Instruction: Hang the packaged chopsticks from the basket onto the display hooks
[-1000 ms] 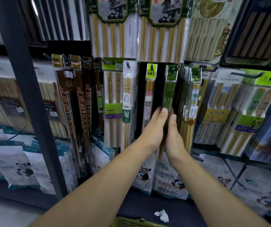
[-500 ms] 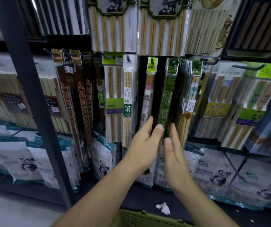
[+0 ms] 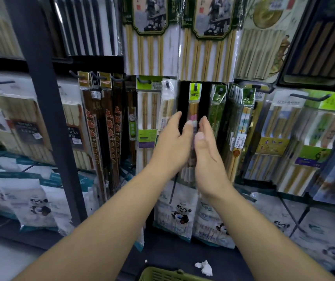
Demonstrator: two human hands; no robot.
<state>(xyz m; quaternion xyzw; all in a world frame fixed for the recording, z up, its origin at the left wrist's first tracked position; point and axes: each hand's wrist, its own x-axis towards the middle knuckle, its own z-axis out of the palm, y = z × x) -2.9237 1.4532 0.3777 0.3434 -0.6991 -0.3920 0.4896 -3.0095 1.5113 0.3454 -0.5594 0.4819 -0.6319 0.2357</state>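
Observation:
A narrow chopstick pack with a yellow-green header [image 3: 195, 94] hangs on a display hook [image 3: 195, 85] at the middle of the rack. My left hand [image 3: 172, 142] and my right hand [image 3: 208, 149] are raised on either side of its lower half, fingers straight, palms facing each other. The thumbs lie close to the pack's front; whether they touch it is unclear. A dark green pack [image 3: 217, 106] hangs on the hook just to the right. The green basket [image 3: 168, 275] shows only its rim at the bottom edge; its contents are hidden.
Hooks left and right carry more chopstick packs, such as the brown ones [image 3: 109, 126] and a dense row [image 3: 241, 122]. A black upright post [image 3: 47, 118] stands at the left. Panda-printed bags [image 3: 180, 216] line the lower shelf, and a crumpled paper [image 3: 204, 267] lies on the floor.
Both hands have left the dark green pack, dropped briefly, then risen and shifted left to flank the yellow-headed pack. The green pack stays hanging on its hook.

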